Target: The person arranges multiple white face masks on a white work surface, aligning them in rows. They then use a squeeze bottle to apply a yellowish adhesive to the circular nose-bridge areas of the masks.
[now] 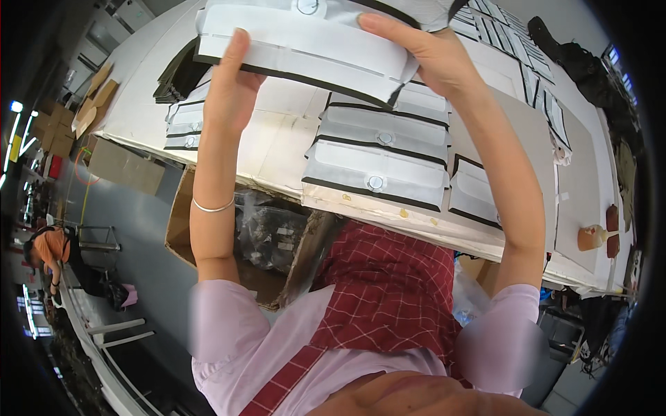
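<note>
Held up over the far part of the table is a pale grey-white fabric panel point(305, 52) with black edging and a round disc near its far side. My left hand point(236, 87) grips its left end, thumb on top and the other fingers mostly hidden underneath. At the right end my right hand point(437, 59) pinches it, thumb lying across the face and fingers out of sight behind. Below it on the table lie overlapping rows of similar black-edged panels point(374, 159). A smaller set of panels point(184, 128) rests beside my left forearm, near a dark stack of folded material point(179, 78).
The white table point(274, 156) has a worn front edge. Against it stands an open cardboard box point(182, 222) holding clear plastic bags point(267, 232). More panels point(510, 38) cover the far right. A bottle of amber liquid point(591, 238) stands at right. Another person point(59, 253) bends at far left.
</note>
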`<act>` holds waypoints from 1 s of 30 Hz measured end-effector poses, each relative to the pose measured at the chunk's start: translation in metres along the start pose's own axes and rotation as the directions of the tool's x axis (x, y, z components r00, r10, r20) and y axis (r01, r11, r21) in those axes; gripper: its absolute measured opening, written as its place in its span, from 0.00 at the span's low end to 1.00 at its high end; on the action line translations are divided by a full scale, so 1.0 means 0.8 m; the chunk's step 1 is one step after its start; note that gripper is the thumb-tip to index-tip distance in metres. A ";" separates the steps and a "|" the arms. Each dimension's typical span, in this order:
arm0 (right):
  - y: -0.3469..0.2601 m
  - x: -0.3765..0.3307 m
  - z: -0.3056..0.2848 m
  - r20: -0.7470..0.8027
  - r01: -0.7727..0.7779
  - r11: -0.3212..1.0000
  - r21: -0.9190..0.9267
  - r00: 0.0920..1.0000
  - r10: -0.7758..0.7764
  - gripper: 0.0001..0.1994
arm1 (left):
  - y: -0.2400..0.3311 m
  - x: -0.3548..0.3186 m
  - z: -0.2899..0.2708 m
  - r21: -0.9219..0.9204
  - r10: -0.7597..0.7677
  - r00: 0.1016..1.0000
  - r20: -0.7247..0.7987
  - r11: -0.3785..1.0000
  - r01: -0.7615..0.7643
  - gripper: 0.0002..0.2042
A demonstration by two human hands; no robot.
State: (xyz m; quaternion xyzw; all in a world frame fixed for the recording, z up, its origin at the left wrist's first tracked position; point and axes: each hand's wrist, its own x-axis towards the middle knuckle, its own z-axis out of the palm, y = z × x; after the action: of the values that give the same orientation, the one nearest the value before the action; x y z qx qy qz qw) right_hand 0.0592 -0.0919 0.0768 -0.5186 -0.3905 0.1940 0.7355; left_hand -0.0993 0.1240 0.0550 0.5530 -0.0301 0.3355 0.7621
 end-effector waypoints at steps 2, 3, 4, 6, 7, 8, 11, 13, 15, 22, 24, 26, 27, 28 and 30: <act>-0.027 -0.015 -0.010 -0.051 -0.033 0.986 -0.161 0.998 0.025 0.31 | 0.006 0.017 -0.015 0.242 0.287 0.955 -0.074 0.934 -0.262 0.38; -0.041 -0.020 -0.019 -0.048 -0.017 0.970 -0.243 0.999 0.005 0.31 | 0.011 0.023 -0.021 0.364 0.426 0.901 -0.082 0.854 -0.370 0.40; -0.057 -0.026 -0.029 -0.043 -0.001 0.946 -0.323 0.999 -0.014 0.31 | 0.023 0.026 -0.025 0.532 0.554 0.830 0.059 0.686 -0.496 0.40; -0.083 -0.039 -0.051 -0.173 -0.060 0.802 -0.594 0.984 -0.054 0.28 | 0.050 0.037 -0.010 0.693 0.666 0.634 0.393 0.239 -0.680 0.41; -0.094 -0.044 -0.058 -0.112 -0.016 0.798 -0.603 0.992 -0.065 0.28 | 0.048 0.036 0.008 0.713 0.613 0.635 0.471 0.159 -0.683 0.37; -0.103 -0.050 -0.064 -0.050 0.026 0.794 -0.607 0.996 -0.070 0.29 | 0.038 0.032 0.031 0.725 0.550 0.636 0.541 0.077 -0.684 0.32; -0.127 -0.060 -0.071 -0.030 0.040 0.763 -0.645 0.997 -0.077 0.30 | 0.033 0.033 0.067 0.687 0.271 0.674 0.688 0.058 -0.724 0.31; -0.138 -0.071 -0.066 -0.135 -0.008 0.693 -0.721 0.982 -0.129 0.31 | 0.028 0.033 0.080 0.701 0.129 0.711 0.691 0.121 -0.703 0.28; -0.136 -0.072 -0.083 -0.110 0.074 0.716 -0.694 0.972 -0.206 0.32 | 0.020 0.033 0.096 0.750 0.060 0.767 0.639 0.174 -0.638 0.22; -0.157 -0.097 -0.094 -0.122 0.261 0.767 -0.586 0.908 -0.402 0.21 | 0.000 0.027 0.148 0.721 0.164 0.786 0.597 0.321 -0.614 0.13; -0.153 -0.085 -0.106 -0.058 0.446 0.718 -0.535 0.828 -0.557 0.17 | -0.006 0.033 0.148 0.632 0.241 0.710 0.662 0.328 -0.702 0.11; -0.150 -0.087 -0.114 -0.109 0.468 0.702 -0.536 0.787 -0.607 0.15 | 0.004 0.022 0.153 0.653 0.210 0.700 0.683 0.256 -0.713 0.10; -0.152 -0.090 -0.118 -0.158 0.443 0.707 -0.551 0.777 -0.609 0.14 | 0.012 0.014 0.155 0.661 0.196 0.695 0.692 0.217 -0.718 0.10; -0.153 -0.086 -0.129 -0.467 0.283 0.769 -0.574 0.658 -0.591 0.12 | 0.015 0.008 0.150 0.667 0.216 0.663 0.717 0.063 -0.742 0.10; -0.157 -0.114 -0.206 -0.521 0.188 0.826 -0.532 0.696 -0.494 0.14 | 0.020 0.001 0.128 0.657 0.270 0.616 0.740 -0.091 -0.749 0.09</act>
State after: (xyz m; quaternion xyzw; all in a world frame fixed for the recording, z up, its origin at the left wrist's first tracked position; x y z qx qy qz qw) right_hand 0.1158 -0.3042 0.1320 -0.6202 -0.2416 -0.2312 0.7096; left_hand -0.0744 0.0385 0.1081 0.8859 -0.1737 0.4301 0.0092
